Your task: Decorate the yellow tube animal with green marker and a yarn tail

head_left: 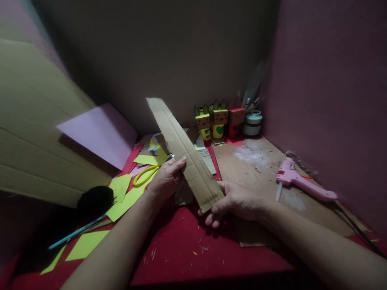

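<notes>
A long strip of brown cardboard (189,155), creased along its length, is held up at a slant over the table. My left hand (167,175) grips its left edge near the middle, thumb on the front face. Around the lower right end my right hand (232,201) is closed, thumb on top and fingers behind. Left of my left hand lie yellow-handled scissors (146,175), their blades mostly hidden. Several yellow paper pieces (121,187) are scattered beside them on the red tabletop (181,249).
A pink hot glue gun (302,181) lies on a brown board (236,161) at the right. Decorated figures (219,121) and a lidded jar (252,123) stand at the back. At left are a large cardboard sheet (39,121), lilac paper (102,135) and a blue stick (77,232).
</notes>
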The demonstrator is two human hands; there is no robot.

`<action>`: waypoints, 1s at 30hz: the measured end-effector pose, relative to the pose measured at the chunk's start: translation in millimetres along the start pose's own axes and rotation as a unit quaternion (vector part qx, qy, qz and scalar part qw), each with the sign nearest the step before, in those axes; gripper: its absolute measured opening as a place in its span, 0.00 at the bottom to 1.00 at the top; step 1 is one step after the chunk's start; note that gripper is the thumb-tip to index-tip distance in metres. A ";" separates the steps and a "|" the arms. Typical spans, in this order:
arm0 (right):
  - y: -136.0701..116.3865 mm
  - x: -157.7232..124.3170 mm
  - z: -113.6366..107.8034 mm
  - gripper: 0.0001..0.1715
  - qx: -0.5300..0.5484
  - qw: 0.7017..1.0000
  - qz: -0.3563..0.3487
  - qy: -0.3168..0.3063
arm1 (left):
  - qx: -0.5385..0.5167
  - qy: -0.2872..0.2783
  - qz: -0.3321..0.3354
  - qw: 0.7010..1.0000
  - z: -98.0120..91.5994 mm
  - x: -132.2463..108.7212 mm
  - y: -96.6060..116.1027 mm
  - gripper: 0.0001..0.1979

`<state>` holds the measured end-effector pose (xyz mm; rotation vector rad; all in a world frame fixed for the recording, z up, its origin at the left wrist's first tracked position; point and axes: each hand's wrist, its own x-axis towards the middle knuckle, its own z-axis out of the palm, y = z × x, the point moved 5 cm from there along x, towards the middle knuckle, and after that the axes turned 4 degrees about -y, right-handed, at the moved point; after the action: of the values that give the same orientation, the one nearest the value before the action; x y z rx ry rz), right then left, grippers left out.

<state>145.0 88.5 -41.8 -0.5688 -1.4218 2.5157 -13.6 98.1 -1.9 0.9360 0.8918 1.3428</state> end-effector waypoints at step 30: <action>-9.1 3.6 -14.1 0.21 0.047 0.988 -0.105 0.101 | 0.023 -0.028 -0.025 0.999 -1.3 -0.9 -3.1 0.16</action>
<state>147.5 105.5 -41.4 -0.6026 -1.2166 2.2762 -13.7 97.2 -5.3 0.9770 0.9016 1.2528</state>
